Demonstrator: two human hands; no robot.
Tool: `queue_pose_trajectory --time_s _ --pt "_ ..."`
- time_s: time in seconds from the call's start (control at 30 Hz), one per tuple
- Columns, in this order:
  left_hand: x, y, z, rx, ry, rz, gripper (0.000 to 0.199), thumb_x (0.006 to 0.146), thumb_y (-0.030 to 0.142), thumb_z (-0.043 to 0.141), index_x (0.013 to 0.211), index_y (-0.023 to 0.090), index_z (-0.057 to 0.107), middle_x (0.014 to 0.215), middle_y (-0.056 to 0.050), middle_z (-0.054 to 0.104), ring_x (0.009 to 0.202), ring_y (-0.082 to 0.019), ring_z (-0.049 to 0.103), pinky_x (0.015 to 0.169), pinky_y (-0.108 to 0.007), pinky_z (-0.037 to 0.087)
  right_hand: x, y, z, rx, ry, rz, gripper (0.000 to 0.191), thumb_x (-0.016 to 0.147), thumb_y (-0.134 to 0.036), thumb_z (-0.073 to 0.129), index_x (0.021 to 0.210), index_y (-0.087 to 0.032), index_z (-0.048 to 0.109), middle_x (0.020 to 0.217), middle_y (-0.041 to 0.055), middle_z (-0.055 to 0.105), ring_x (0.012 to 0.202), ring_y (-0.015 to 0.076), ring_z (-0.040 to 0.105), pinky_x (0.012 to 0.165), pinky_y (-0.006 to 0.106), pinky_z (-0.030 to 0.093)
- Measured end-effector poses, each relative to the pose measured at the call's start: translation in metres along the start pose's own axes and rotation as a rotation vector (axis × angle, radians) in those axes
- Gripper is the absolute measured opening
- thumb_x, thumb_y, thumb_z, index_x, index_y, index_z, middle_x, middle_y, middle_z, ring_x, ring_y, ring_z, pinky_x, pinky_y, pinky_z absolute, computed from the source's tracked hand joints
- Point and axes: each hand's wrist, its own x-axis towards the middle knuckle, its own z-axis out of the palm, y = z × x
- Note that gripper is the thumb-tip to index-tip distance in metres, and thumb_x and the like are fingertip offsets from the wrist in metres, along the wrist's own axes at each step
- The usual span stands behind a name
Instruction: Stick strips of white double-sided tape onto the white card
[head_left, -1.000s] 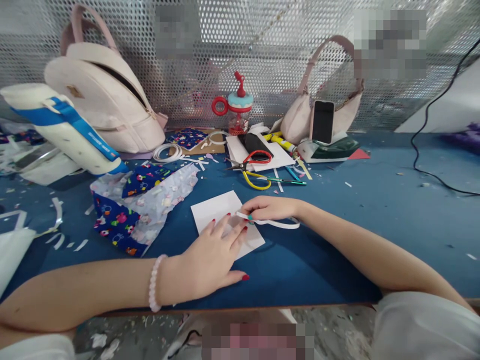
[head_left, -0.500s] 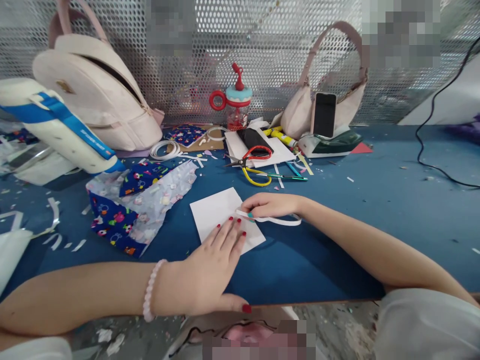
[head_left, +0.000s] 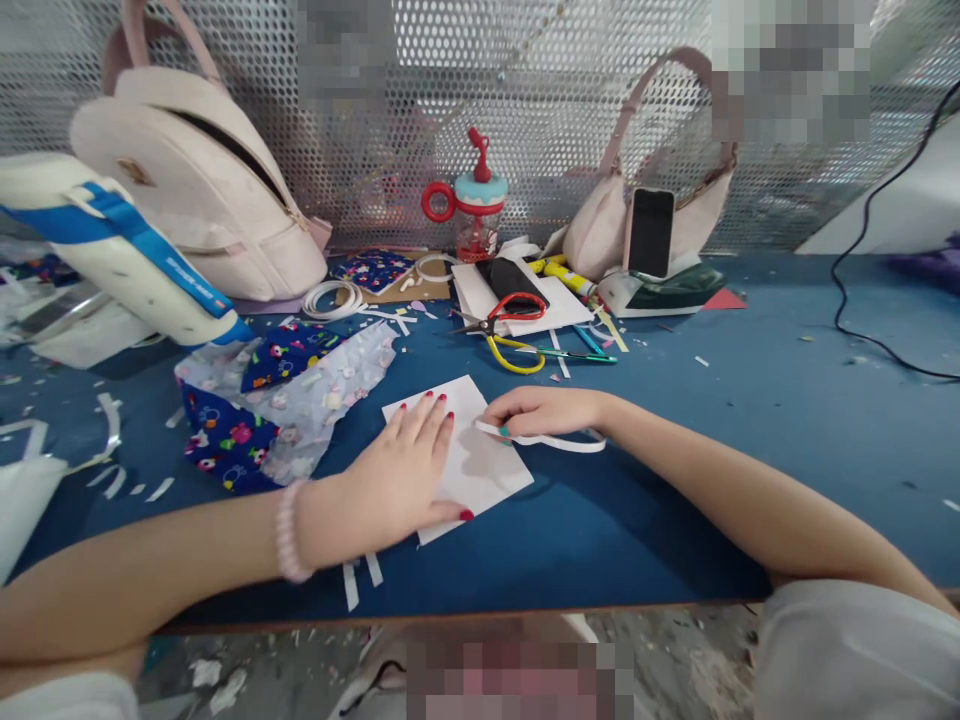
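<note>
A square of white paper (head_left: 487, 470) lies turned at an angle on the blue table near its front edge. My left hand (head_left: 394, 480), with red nails and a pink bead bracelet, is over the paper's left side, fingers stretched out; whether the palm touches it is hidden. At the sheet's right edge, my right hand (head_left: 544, 412) pinches a thin white strip (head_left: 570, 443). The strip loops out to the right beneath the wrist, and its short end sticks out past the fingertips.
Red-and-yellow-handled scissors (head_left: 514, 330) and a green pen (head_left: 570, 354) lie beyond the paper. Crumpled patterned wrapping paper (head_left: 300, 400) is at left. Farther back stand a white-and-blue bottle (head_left: 112, 250), a backpack (head_left: 195, 190), a cup (head_left: 478, 215) and a phone (head_left: 650, 232) against a handbag (head_left: 592, 230).
My left hand has moved left and away from the right hand, uncovering the middle of the paper. My right hand keeps its pinch on the strip in about the same place.
</note>
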Motion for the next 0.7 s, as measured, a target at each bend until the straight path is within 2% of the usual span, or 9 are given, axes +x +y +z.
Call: queue_pose_trajectory --time_s 0.03,0.1,0.17,0.2,0.3,0.43,0.53,0.7 --pt "0.007 -0.001 0.007 0.018 -0.014 0.004 0.092 0.087 0.063 0.054 0.144 -0.007 0.034 0.152 -0.033 0.020 0.144 -0.045 0.014 0.114 -0.059 0.024 0.000 0.000 0.000 -0.010 0.000 -0.010 0.009 0.075 -0.023 0.044 0.072 -0.017 0.049 0.068 -0.0040 0.042 0.064 0.0106 0.037 0.060 0.025 0.030" --pt "0.014 -0.001 0.016 -0.019 -0.036 0.162 0.100 0.085 0.072 0.048 0.146 -0.005 0.029 0.153 -0.033 0.014 0.144 -0.044 0.012 0.115 -0.056 0.025 0.000 0.000 -0.001 -0.023 0.000 -0.035 0.009 0.075 -0.023 0.043 0.073 -0.017 0.049 0.069 -0.0037 0.042 0.066 0.0109 0.038 0.061 0.025 0.031" --pt "0.012 0.003 0.022 -0.046 -0.013 0.263 0.102 0.085 0.074 0.046 0.147 -0.005 0.027 0.153 -0.033 0.013 0.144 -0.042 0.013 0.115 -0.052 0.026 0.000 0.001 -0.001 -0.023 -0.005 -0.037 0.009 0.076 -0.024 0.044 0.074 -0.017 0.050 0.070 -0.0035 0.042 0.067 0.0114 0.038 0.062 0.025 0.032" --pt "0.010 0.005 0.024 -0.038 0.010 0.272 0.101 0.085 0.072 0.047 0.146 -0.005 0.028 0.152 -0.033 0.013 0.144 -0.042 0.014 0.116 -0.050 0.027 0.000 0.002 -0.001 -0.021 -0.006 -0.029 0.010 0.076 -0.024 0.044 0.074 -0.017 0.050 0.070 -0.0034 0.042 0.067 0.0116 0.039 0.062 0.026 0.032" --pt "0.005 0.015 0.028 0.030 0.065 0.212 0.097 0.085 0.068 0.053 0.144 -0.006 0.032 0.152 -0.032 0.018 0.143 -0.042 0.019 0.114 -0.050 0.031 0.000 0.003 -0.001 -0.020 -0.001 -0.002 0.010 0.076 -0.024 0.044 0.075 -0.017 0.052 0.070 -0.0031 0.043 0.067 0.0118 0.039 0.061 0.026 0.032" --pt "0.007 0.024 0.025 0.077 0.073 0.156 0.092 0.085 0.066 0.054 0.141 -0.006 0.039 0.148 -0.032 0.029 0.139 -0.041 0.031 0.109 -0.049 0.039 0.000 0.002 -0.001 -0.030 -0.004 0.002 0.011 0.075 -0.023 0.043 0.075 -0.017 0.052 0.071 -0.0033 0.044 0.067 0.0116 0.039 0.061 0.026 0.032" --pt "0.009 0.024 0.016 0.090 0.074 0.105 0.088 0.086 0.065 0.054 0.139 -0.005 0.043 0.146 -0.031 0.035 0.136 -0.040 0.038 0.107 -0.047 0.042 0.000 0.002 -0.001 -0.033 -0.004 -0.004 0.009 0.075 -0.022 0.043 0.074 -0.017 0.051 0.070 -0.0036 0.043 0.067 0.0115 0.039 0.062 0.026 0.031" --pt "0.011 0.021 0.009 0.092 0.070 0.013 0.088 0.083 0.063 0.061 0.136 -0.006 0.047 0.144 -0.032 0.037 0.133 -0.043 0.042 0.104 -0.051 0.045 0.000 0.003 0.000 -0.032 -0.003 -0.004 0.008 0.076 -0.021 0.044 0.074 -0.018 0.051 0.070 -0.0040 0.042 0.066 0.0111 0.038 0.062 0.025 0.031"
